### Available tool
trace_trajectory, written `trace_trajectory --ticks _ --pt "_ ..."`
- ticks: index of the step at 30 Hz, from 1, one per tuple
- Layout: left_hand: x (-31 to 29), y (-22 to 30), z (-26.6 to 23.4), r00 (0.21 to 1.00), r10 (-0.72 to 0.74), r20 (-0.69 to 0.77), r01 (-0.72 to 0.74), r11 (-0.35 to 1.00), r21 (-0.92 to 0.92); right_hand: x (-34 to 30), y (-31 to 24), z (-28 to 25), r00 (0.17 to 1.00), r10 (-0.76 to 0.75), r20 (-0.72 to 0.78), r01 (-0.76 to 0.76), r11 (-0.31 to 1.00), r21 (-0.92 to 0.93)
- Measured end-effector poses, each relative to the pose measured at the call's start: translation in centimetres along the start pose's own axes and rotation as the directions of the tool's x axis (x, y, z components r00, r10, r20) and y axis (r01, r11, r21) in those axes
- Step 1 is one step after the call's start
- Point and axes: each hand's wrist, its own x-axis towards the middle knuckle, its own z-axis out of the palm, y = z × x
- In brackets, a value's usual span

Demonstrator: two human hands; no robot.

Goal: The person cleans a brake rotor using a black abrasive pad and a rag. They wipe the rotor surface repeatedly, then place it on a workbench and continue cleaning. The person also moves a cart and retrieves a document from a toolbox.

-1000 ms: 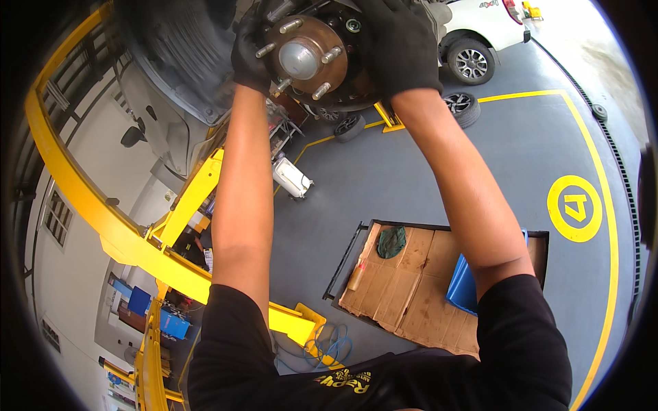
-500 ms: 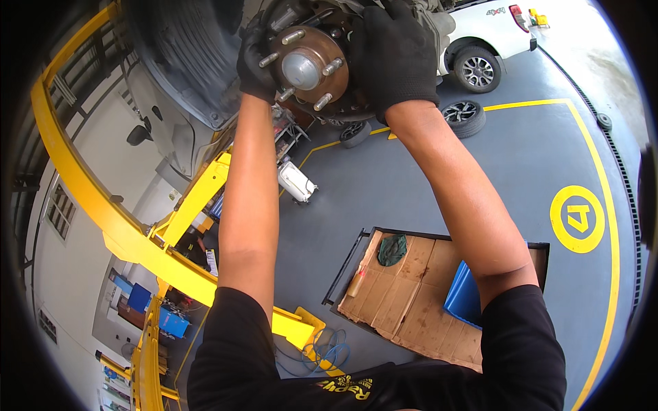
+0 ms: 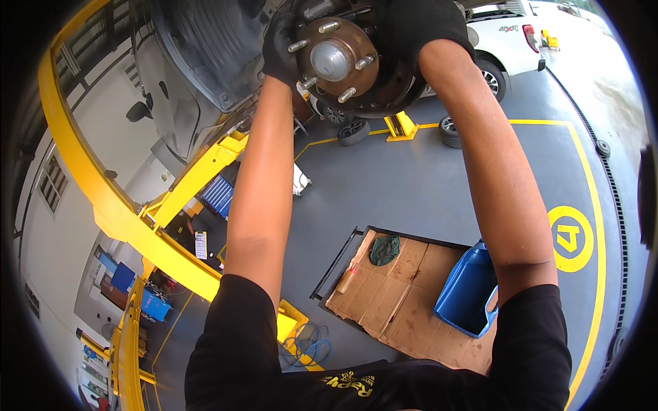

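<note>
A rusty wheel hub (image 3: 358, 81) with a silver centre cap (image 3: 330, 60) and several bare studs faces me at the top. At its left side my left hand (image 3: 281, 46), in a black glove, has its fingers curled in behind the hub's edge; what they grip is hidden. My right hand (image 3: 433, 31), gloved too, reaches up against the dark parts right of the hub. Its fingers blend into the shadow there, so their hold cannot be made out. Both arms are raised.
Below lies a cardboard-lined tray (image 3: 384, 301) bearing a dark green cloth (image 3: 385, 251) and a blue open container (image 3: 466, 291). Yellow lift arms (image 3: 178, 264) run along the left. A grey wheel-arch liner (image 3: 205, 48) hangs upper left. Wheels (image 3: 354, 132) and a white pickup (image 3: 504, 44) stand beyond.
The view has shifted, so the hub and both hands sit further right. My right hand has moved up and right, and its fingers are less visible. More of the blue container shows.
</note>
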Motion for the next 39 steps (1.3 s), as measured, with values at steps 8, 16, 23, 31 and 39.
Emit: trace_trajectory --ticks 8,16,23,31,39 --pt "-0.1 -0.8 -0.5 0.999 -0.031 -0.023 0.03 0.999 -0.012 -5.3 1.7 3.4 0.991 0.056 -0.122 -0.042 0.992 0.116" --pt "0.4 -2.0 -1.8 0.997 -0.041 -0.059 0.04 0.999 -0.023 -4.8 1.0 0.9 0.994 0.106 0.03 -0.109 0.983 0.15" --pt "0.3 -2.7 -1.8 0.997 -0.054 -0.048 0.05 0.995 -0.083 -1.1 -0.2 0.6 0.967 0.15 0.207 -0.1 0.967 -0.235" --pt "0.0 -1.6 -1.4 0.995 -0.098 0.03 0.102 0.966 -0.238 -3.5 2.2 0.1 0.999 -0.038 0.026 0.037 0.999 0.026" --pt "0.6 -1.3 -1.8 0.992 -0.113 0.061 0.128 0.908 -0.399 -2.0 -1.3 -1.0 0.994 0.016 0.108 -0.019 0.999 0.028"
